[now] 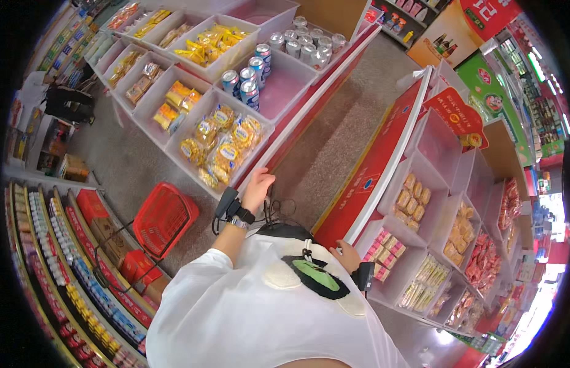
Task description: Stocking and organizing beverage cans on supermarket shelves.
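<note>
My left hand [259, 188], with a watch and a strapped device on its wrist, hovers by the near corner of a display stand; its fingers are loosely bent and I see nothing in them. Just beyond it sits a plastic bin of round, wrapped snacks [223, 142]. Another bin holds several blue drink cans [249, 83]. Low at my right side, my right hand [345, 257] is beside the red front of a second stand [365, 184], its fingers curled and partly hidden. Nearest to it are pink-and-white packets [384, 250].
A red shopping basket [165, 221] is on the floor to my left, beside curved shelves of bottles [78, 257]. Between the two stands runs a strip of grey floor [331, 138]. Bins of wrapped buns [411, 202] and red packets [483, 262] fill the right stand. Dark cables [276, 207] hang before me.
</note>
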`<state>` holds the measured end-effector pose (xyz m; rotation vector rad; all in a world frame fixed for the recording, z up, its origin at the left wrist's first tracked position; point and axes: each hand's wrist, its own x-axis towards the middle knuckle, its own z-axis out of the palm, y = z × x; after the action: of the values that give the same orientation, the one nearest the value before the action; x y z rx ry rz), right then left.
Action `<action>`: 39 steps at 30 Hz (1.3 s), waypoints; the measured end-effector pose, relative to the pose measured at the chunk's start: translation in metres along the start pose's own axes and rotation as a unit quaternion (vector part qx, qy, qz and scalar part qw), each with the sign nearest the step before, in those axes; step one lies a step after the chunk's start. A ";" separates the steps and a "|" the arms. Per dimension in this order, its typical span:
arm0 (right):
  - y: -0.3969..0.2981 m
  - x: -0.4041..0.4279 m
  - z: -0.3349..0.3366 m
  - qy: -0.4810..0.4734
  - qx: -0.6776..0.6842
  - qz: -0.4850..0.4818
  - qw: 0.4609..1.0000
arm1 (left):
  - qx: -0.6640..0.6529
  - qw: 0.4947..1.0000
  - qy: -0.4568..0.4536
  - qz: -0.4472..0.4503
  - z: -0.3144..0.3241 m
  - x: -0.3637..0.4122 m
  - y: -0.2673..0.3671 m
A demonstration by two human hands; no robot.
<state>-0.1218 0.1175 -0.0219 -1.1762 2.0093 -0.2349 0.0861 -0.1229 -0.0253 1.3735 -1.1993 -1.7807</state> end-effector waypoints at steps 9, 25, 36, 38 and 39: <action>-0.074 0.072 -0.056 0.147 0.019 -0.021 0.989 | -0.058 0.998 -0.030 0.000 -0.039 0.103 0.032; -0.238 0.320 -0.131 -0.074 -0.058 -0.362 0.928 | -0.313 0.920 0.237 -0.021 -0.071 0.088 0.067; -0.317 0.456 -0.085 -0.117 -0.116 -0.555 0.815 | -0.358 0.756 0.548 -0.028 0.007 0.070 0.063; -0.328 0.460 -0.075 -0.136 -0.139 -0.555 0.809 | -0.345 0.718 0.603 -0.048 0.023 0.060 0.063; -0.334 0.457 -0.071 -0.143 -0.184 -0.561 0.794 | -0.329 0.703 0.627 -0.058 0.034 0.052 0.060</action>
<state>-0.0741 -0.4506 -0.0473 -2.3959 0.8810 -0.2175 0.0336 -0.1827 0.0092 1.6374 0.2691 -0.7179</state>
